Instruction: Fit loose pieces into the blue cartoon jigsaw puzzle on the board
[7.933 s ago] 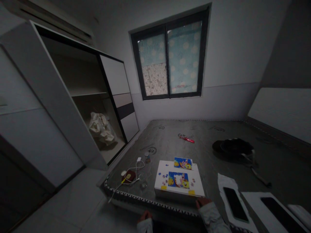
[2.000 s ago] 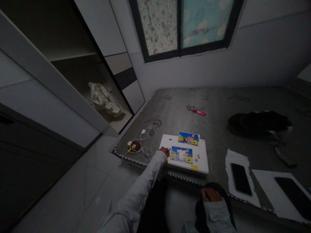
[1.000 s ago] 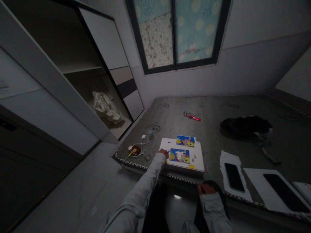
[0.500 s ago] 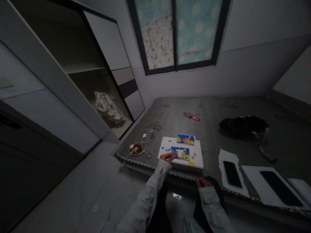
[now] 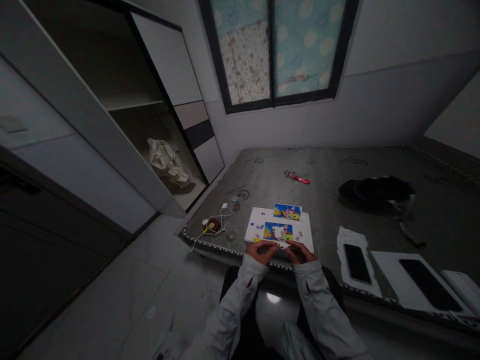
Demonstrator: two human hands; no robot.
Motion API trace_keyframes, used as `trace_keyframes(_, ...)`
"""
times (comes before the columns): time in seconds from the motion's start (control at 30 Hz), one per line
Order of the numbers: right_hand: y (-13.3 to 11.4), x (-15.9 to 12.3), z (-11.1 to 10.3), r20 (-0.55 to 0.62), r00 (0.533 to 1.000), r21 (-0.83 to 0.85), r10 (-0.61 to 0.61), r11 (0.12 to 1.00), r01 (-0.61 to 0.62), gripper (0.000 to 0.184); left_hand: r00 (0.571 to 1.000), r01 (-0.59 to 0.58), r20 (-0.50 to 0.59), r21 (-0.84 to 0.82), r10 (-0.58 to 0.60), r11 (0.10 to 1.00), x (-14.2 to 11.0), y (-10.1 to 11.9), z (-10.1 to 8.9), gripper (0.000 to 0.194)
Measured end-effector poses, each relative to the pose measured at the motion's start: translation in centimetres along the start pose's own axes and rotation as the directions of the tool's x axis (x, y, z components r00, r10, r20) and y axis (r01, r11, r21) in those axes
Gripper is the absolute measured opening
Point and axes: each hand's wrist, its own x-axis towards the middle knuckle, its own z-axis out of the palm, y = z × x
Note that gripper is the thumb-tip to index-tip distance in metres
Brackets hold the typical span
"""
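Observation:
My left hand (image 5: 261, 251) and my right hand (image 5: 301, 252) meet at the front edge of a white box (image 5: 250, 231). Between their pinched fingertips is a small coloured jigsaw piece (image 5: 281, 246); I cannot tell whether it is one piece or more joined. Just beyond the fingers lies a partly assembled cartoon jigsaw puzzle (image 5: 268, 233), its middle showing a white gap. Loose jigsaw pieces (image 5: 252, 225) lie to its left on the box, others to its right. A picture card (image 5: 287, 211) with the same cartoon colours sits at the back of the box.
The box rests on a grey mattress (image 5: 262, 175). Left of it are a white cable (image 5: 221, 220), a brown object (image 5: 212, 225) and a small jar (image 5: 235, 203). A red item (image 5: 298, 178) lies behind. Rightward are a black cap (image 5: 375, 192) and two phones (image 5: 357, 263) on white paper.
My left hand has drawn back from the puzzle to the box's front edge. My right hand has risen from the mattress edge and joined it, fingers pinched around the jigsaw piece.

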Motion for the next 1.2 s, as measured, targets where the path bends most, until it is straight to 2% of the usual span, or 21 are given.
trace_keyframes(0.13, -0.1, -0.6, 0.3, 0.057, 0.998, 0.061, 0.035, 0.997, -0.038, 0.049, 0.997, -0.071, 0.053, 0.173, 0.062, 0.982, -1.1, -0.7, -0.4, 0.018)
trace_keyframes(0.33, 2.1, -1.6, 0.8, 0.137, 0.986, 0.161, 0.1, 0.979, -0.122, 0.049, 0.983, -0.181, 0.086, 0.34, 0.161, 0.923, -1.6, -1.0, 0.0, 0.018)
trace_keyframes(0.47, 3.0, -1.7, 0.7, 0.208, 0.97, 0.177, 0.126, 0.97, -0.164, 0.051, 0.988, -0.152, 0.08, 0.32, 0.133, 0.935, -1.7, -0.9, 0.0, 0.024)
trace_keyframes(0.57, 2.7, -1.3, 0.3, 0.173, 0.97, 0.23, 0.17, 0.951, -0.208, 0.051, 0.994, -0.112, 0.05, 0.285, 0.102, 0.952, -2.0, -0.9, -0.1, 0.031)
trace_keyframes(0.7, 1.8, -0.6, -0.1, 0.219, 0.942, 0.25, 0.253, 0.919, -0.304, 0.059, 0.985, -0.171, 0.066, 0.282, 0.159, 0.944, -2.1, -1.4, 0.0, 0.023)
trace_keyframes(0.8, 1.2, -0.7, 0.0, 0.231, 0.933, 0.287, 0.276, 0.897, -0.336, 0.057, 0.981, -0.194, 0.055, 0.307, 0.186, 0.932, -2.1, -1.5, 0.1, 0.021)
trace_keyframes(0.93, 0.9, -0.9, 0.2, 0.243, 0.927, 0.266, 0.284, 0.9, -0.345, 0.059, 0.996, -0.086, 0.014, 0.284, 0.086, 0.955, -2.1, -0.8, -0.1, 0.026)
trace_keyframes(1.03, 1.0, -0.6, 0.1, 0.284, 0.922, 0.204, 0.262, 0.923, -0.325, 0.064, 0.999, -0.042, 0.028, 0.259, 0.036, 0.965, -2.2, -0.4, -0.2, 0.03)
trace_keyframes(1.2, 0.3, -0.4, -0.4, 0.211, 0.958, 0.181, 0.196, 0.955, -0.236, 0.062, 1.0, 0.004, 0.024, 0.199, -0.009, 0.98, -2.0, -1.3, -0.1, 0.029)
